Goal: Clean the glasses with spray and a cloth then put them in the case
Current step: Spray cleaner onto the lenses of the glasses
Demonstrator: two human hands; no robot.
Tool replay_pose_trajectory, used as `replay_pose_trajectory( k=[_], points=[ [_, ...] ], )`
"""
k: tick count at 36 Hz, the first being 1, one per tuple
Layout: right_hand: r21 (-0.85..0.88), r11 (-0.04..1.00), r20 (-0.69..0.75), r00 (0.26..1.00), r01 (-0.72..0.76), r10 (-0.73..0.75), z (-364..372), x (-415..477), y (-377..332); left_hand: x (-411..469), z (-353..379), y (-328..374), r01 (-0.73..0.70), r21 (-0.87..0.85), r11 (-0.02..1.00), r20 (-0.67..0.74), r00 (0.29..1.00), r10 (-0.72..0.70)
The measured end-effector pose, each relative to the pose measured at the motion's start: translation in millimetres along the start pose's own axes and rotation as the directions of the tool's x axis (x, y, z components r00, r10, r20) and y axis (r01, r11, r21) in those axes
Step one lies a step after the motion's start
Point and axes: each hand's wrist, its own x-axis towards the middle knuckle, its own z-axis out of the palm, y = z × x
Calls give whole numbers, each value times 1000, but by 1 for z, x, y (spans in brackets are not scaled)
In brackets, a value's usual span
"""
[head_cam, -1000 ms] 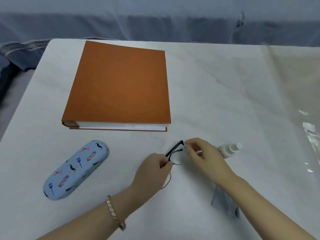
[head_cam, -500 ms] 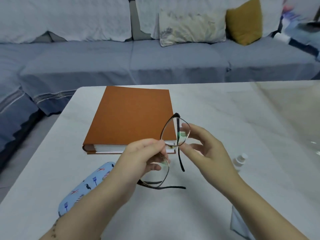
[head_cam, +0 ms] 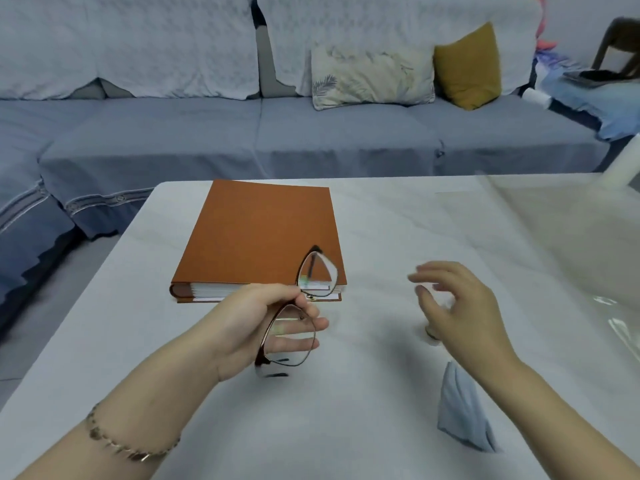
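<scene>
My left hand [head_cam: 252,323] holds the dark-rimmed glasses [head_cam: 294,341] by the bridge, raised above the white table [head_cam: 381,237], one lens over the other. Off to the right, my right hand [head_cam: 460,306] hovers with its fingers spread and nothing in them. It hangs just over the small white spray bottle [head_cam: 431,333], which it hides almost fully. The folded light-blue cloth [head_cam: 462,410] lies on the table below my right wrist. The glasses case is hidden, likely behind my left forearm.
An orange hardcover book [head_cam: 263,237] lies on the table behind the glasses. A blue-grey sofa [head_cam: 311,140] with a patterned cushion and a mustard cushion stands beyond the table's far edge. A glassy sheet [head_cam: 571,237] covers the table's right side.
My right hand has let go of the glasses and moved right, down toward the spray bottle. My left hand alone keeps the glasses lifted. The view has tilted up since one second ago.
</scene>
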Motion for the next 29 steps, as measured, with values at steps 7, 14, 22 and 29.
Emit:
replay_pose_trajectory(
  k=[7, 14, 22, 29],
  points=[
    [-58, 908, 14, 909, -415, 417, -17, -14, 65, 7, 17, -5, -45, 8, 999, -54, 997, 46],
    [120, 850, 165, 855, -513, 492, 15, -8, 86, 6, 23, -10, -35, 65, 997, -100, 994, 42],
    [291, 867, 244, 907, -405, 342, 13, 4, 45, 4, 16, -11, 7, 305, 952, -82, 996, 19],
    [541, 750, 365, 909, -381, 199, 8, 21, -5, 6, 21, 0, -38, 516, 856, 53, 999, 12]
  ],
)
